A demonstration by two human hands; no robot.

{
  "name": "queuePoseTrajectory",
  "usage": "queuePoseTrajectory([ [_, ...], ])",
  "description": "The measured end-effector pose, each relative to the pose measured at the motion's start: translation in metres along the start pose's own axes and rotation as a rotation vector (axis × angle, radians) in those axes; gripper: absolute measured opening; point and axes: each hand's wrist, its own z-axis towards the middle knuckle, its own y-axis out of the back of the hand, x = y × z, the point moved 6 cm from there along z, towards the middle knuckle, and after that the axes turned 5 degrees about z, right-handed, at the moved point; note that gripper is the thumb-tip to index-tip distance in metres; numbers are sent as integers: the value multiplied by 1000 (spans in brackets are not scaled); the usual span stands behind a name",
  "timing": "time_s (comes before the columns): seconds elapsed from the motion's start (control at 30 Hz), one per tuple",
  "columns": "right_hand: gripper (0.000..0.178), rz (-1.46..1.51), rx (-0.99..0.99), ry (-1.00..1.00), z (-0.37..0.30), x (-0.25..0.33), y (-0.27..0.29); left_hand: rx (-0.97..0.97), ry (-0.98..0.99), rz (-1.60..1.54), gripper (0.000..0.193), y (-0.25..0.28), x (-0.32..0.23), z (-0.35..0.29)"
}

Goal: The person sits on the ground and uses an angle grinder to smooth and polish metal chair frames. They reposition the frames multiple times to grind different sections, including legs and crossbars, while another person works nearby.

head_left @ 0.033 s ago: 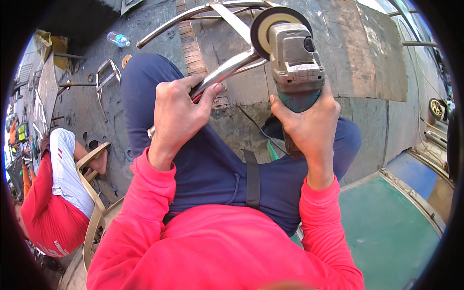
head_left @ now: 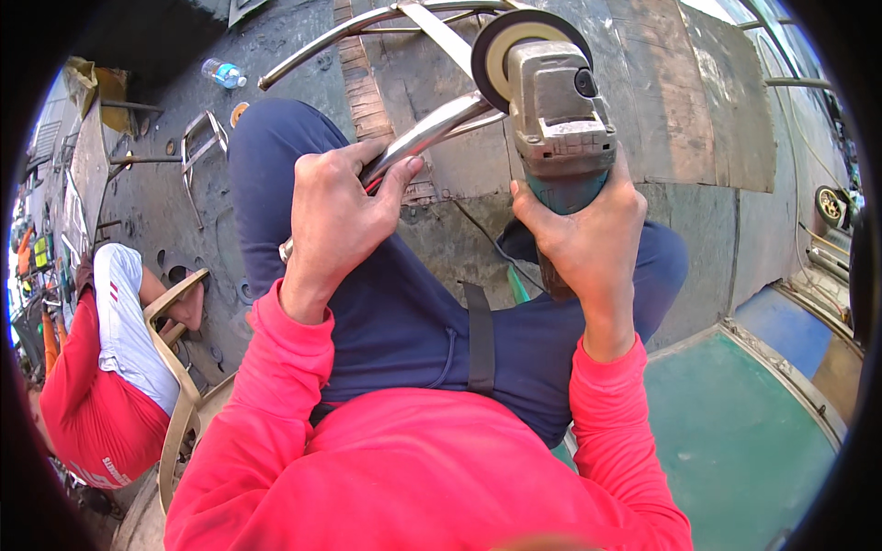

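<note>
My left hand (head_left: pixel 344 216) is closed around a shiny bent metal tube (head_left: pixel 432 127), part of a tubular metal frame (head_left: pixel 354 29) that reaches up to the top of the view. My right hand (head_left: pixel 588 225) grips the dark green body of an angle grinder (head_left: pixel 560 119), whose worn grey head points away from me. On the grinder sits a round disc (head_left: pixel 494 60) with a dark rim and a pale centre. Its lower left edge meets or overlaps the tube's far end; whether they touch I cannot tell. The fingers under the grinder are hidden.
A seated person in a red shirt (head_left: pixel 83 395) is at the left, beside a tan chair (head_left: pixel 175 386). A water bottle (head_left: pixel 223 73) and a small metal frame (head_left: pixel 202 156) lie on the dark floor. A green panel (head_left: pixel 735 432) is at the lower right. A cord (head_left: pixel 487 237) trails between my legs.
The grinder and its disc have shifted very slightly up and to the left. Both hands keep their hold.
</note>
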Motion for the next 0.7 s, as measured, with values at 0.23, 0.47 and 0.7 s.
queuePoseTrajectory([
  [0.23, 45, -22, -7, 18, -2, 4, -3, -14, -10, -32, 27, 0, 0, 0],
  [0.47, 46, 42, -30, -13, 2, 2, 1, -10, -5, -11, 28, 0, 0, 0],
  [0.7, 43, 30, 40, -51, 4, 0, -2, -17, -17, -25, 27, 1, 0, 0],
])
